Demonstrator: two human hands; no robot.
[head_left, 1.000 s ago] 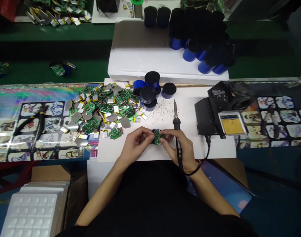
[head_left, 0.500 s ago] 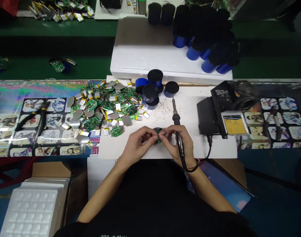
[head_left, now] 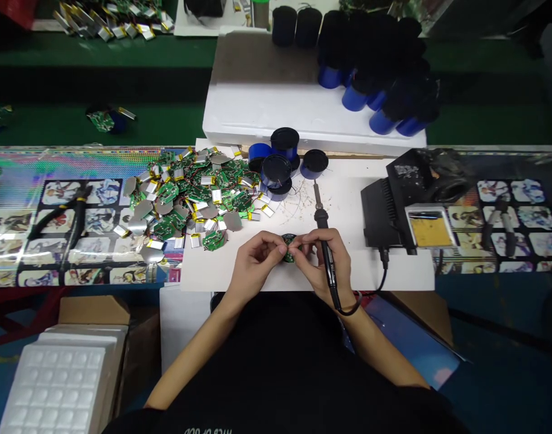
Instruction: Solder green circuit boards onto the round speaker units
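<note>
Both hands meet over the white work sheet (head_left: 375,277) in front of me. My left hand (head_left: 254,263) pinches a small round green circuit board (head_left: 289,248) from the left. My right hand (head_left: 324,265) pinches the same board from the right and also carries a black soldering iron (head_left: 323,232) tucked along its fingers, tip pointing away from me. The board is mostly hidden by my fingertips. A heap of green boards and silver battery cells (head_left: 189,196) lies to the left of my left hand.
Blue-and-black cylinders (head_left: 278,166) stand behind the board; more lie on a white foam slab (head_left: 266,114). A black soldering station (head_left: 406,202) with a yellow sponge sits right. Black pliers (head_left: 70,214) lie left. A white foam tray (head_left: 53,386) is at bottom left.
My hands have drawn closer together around the board, covering more of it. The soldering iron tilted slightly. The view shifted a little.
</note>
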